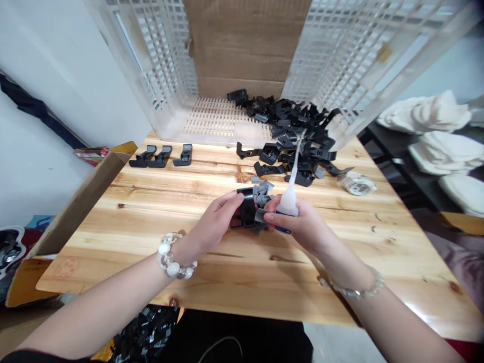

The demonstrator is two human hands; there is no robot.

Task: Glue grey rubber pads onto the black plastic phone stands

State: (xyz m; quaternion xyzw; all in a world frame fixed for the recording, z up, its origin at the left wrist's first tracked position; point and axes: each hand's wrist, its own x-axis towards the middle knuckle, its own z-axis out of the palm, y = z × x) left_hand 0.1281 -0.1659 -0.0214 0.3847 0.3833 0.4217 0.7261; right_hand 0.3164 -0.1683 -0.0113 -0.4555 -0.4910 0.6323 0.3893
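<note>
Left grip (212, 220): black clip (248, 207); right grip (304, 225): bottle (289, 200), grey strip (260, 216)
Oversqueezing, you could drip inside the table's (234, 282) near edge

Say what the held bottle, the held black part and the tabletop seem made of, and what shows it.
Bottle: probably plastic, satin, judging by its milky, translucent look.
Black part: likely hard plastic, smooth, with glossy highlights; coated metal is possible.
Tabletop: wood, probably varnished, showing grain, knots and sheen.
</note>
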